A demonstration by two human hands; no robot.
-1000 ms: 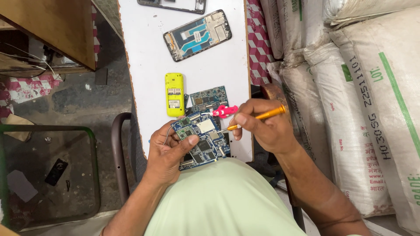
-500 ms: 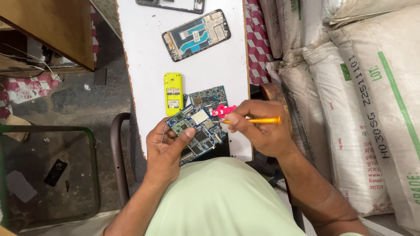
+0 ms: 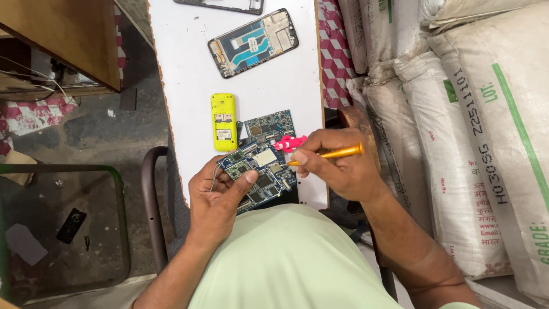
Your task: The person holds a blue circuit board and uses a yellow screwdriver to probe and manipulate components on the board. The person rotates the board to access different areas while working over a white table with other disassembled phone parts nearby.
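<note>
from the head view we looked down on our left hand (image 3: 220, 197), which was clenched around the lower left edge of a blue circuit board (image 3: 260, 174), thumb pressed on its face, holding it tilted just above the near end of the white desk (image 3: 189, 86). our right hand (image 3: 337, 169) gripped an orange-handled screwdriver (image 3: 331, 153) like a pen, with the handle pointing out to the right and its tip aimed left onto the right side of the board. so the board lay directly left of the right hand, its long axis running from lower left to upper right, and the screwdriver came across it almost level; the right hand was the nearer one to the point of contact. a pink tool (image 3: 290, 142) lay just beyond the fingers of the right hand, touching or nearly touching a second blue board (image 3: 269, 123) flat on the desk. a small yellow phone back (image 3: 223, 122) lay just left of that board, and a stripped phone frame (image 3: 253, 43) sat well apart at the far end. white woven sacks (image 3: 457, 143) were stacked to the right.
</note>
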